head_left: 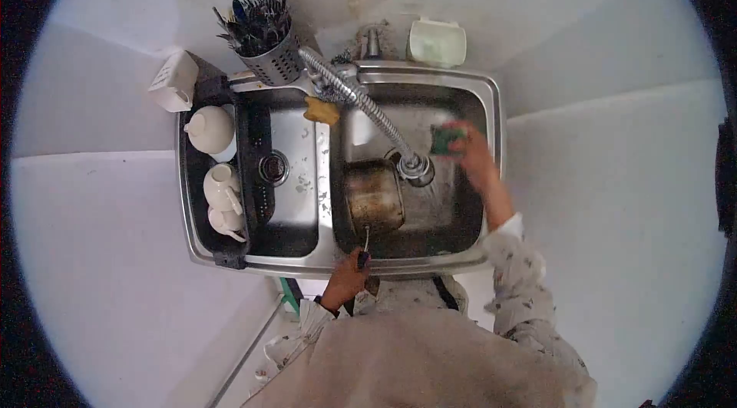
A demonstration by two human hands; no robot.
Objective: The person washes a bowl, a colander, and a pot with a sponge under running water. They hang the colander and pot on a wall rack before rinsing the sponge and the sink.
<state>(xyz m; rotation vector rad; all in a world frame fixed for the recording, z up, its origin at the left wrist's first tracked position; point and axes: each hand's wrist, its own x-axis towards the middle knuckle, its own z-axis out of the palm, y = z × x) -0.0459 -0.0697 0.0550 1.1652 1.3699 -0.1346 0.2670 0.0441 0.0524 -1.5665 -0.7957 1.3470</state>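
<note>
A stained metal saucepan rests tilted on its side in the right basin, its handle pointing toward me. My left hand is closed around that dark handle at the sink's front edge. In my right hand is a dark green scouring pad, held over the right side of the same basin, apart from the saucepan. The fingers of the right hand are slightly blurred. Between the pan and the pad hangs the flexible metal faucet, its head low over the basin. The saucepan's inside is hidden.
In the left basin, a black dish rack holds several white cups and bowls. A perforated cutlery holder full of utensils stands behind. A yellow cloth lies on the divider. A pale green container and a white container flank the sink.
</note>
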